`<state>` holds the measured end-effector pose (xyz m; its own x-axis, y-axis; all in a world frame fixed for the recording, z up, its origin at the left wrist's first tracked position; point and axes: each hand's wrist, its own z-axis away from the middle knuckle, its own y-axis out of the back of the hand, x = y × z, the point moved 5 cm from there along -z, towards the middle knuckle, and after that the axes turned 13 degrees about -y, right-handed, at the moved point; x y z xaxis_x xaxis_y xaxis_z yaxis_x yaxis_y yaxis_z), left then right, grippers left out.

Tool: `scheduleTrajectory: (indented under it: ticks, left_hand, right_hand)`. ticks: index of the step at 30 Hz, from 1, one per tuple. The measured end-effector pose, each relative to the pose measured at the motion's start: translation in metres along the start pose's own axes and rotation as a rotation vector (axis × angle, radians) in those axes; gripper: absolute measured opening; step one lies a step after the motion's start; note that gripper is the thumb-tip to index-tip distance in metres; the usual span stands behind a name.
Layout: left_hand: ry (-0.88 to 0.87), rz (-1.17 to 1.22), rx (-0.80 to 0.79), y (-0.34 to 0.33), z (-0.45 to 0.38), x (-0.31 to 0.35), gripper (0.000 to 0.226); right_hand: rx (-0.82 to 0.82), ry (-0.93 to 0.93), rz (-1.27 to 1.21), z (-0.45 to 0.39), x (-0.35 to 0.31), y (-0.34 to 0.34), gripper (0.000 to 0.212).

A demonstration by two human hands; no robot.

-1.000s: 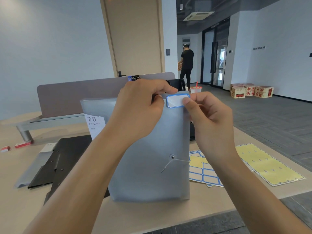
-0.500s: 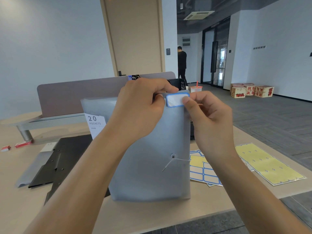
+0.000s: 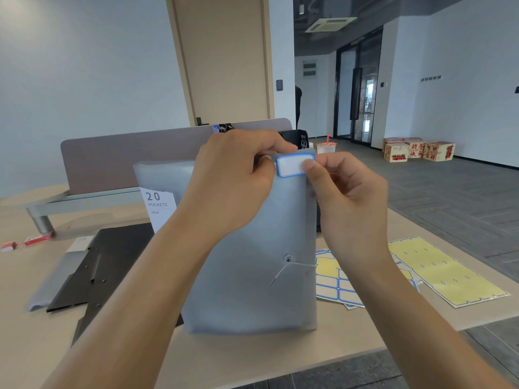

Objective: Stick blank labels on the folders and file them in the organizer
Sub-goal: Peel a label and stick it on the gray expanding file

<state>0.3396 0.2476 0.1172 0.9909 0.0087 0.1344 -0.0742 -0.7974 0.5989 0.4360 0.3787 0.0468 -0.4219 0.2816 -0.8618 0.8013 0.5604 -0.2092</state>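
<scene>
At frame centre a grey folder [image 3: 250,276] stands upright on the table [image 3: 252,357]. The left hand [image 3: 233,181] grips its top edge, fingers curled over. The right hand [image 3: 348,197] pinches the folder's upper right corner, thumb pressing on the blue-edged label [image 3: 292,165]. Label sheets [image 3: 337,279] lie at right.

Grey folder [image 3: 252,262] with blank label [image 3: 292,165]
Folder upright, bottom edge on bench; blue-bordered white label at its top right corner; black organizer [image 3: 296,137] behind.
</scene>
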Motion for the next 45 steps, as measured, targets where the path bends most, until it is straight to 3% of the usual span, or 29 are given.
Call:
scheduleTrajectory:
  ticks: [11,18,45]
  left_hand:
    - [0.011,-0.009,0.025,-0.0002,0.002,0.0004,0.041]
    - [0.007,-0.021,0.024,0.0002,0.0034,0.0043,0.023]
    - [0.017,-0.013,0.041,0.0023,0.0073,0.0056,0.026]
  right_hand:
    - [0.056,0.041,0.007,0.0017,0.0032,-0.0005,0.01]
    - [0.057,0.039,0.008,0.0023,0.0033,0.0004,0.011]
    - [0.116,0.087,0.035,0.0084,-0.0014,-0.0034,0.013]
